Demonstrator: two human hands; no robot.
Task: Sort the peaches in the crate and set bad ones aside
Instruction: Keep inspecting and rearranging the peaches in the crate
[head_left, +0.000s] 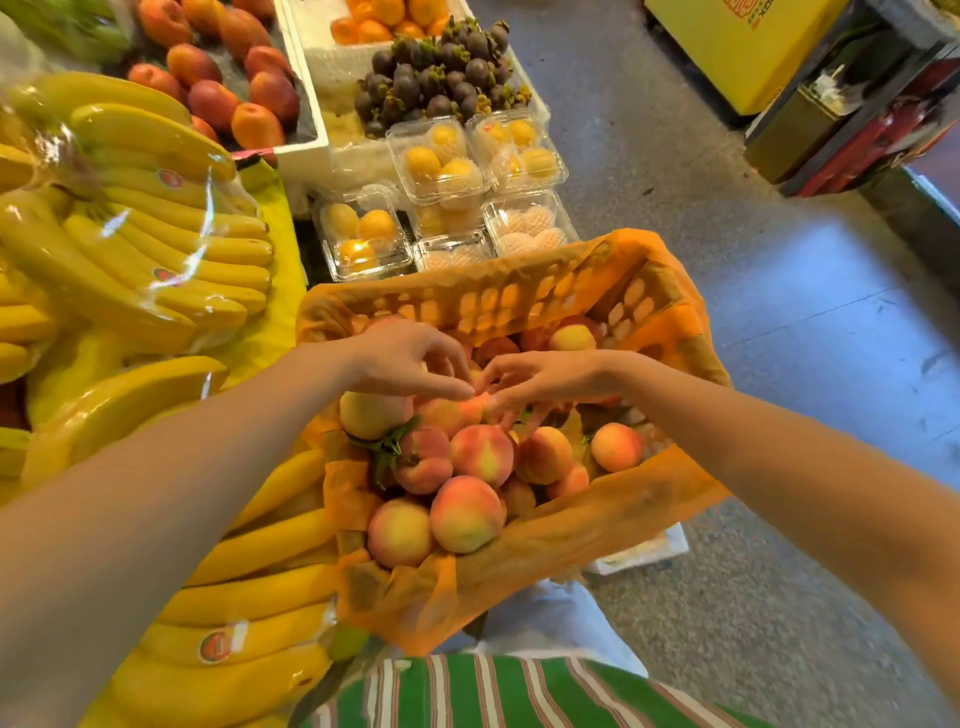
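1. The crate (524, 299) is orange, lined with thin orange wrap, and stands in front of the person beside a stall of bananas (130, 249).
2. The peaches (467, 467) are heaped in the near half of the crate; a few more lie against the far wall at the right.
3. The left hand (400, 358) reaches over the middle of the crate, palm down, fingers loosely curled and a little apart, thumb stretched toward the right.
4. The right hand (540, 379) comes in from the other side, fingers spread and pointing down into the heap.
5. The tips of both hands meet over one peach (457, 410) near the crate's centre and touch it; whether either hand actually grips it cannot be told, since the fingers overlap.
6. A large pale peach (371, 413) sits just below the left hand, with a green leaf (387, 441) beside it.
7. Beyond the crate stand clear boxes (441, 161) of yellow fruit and a pile of dark mangosteens (441, 78).
8. A green striped garment (493, 696) shows at the bottom edge.
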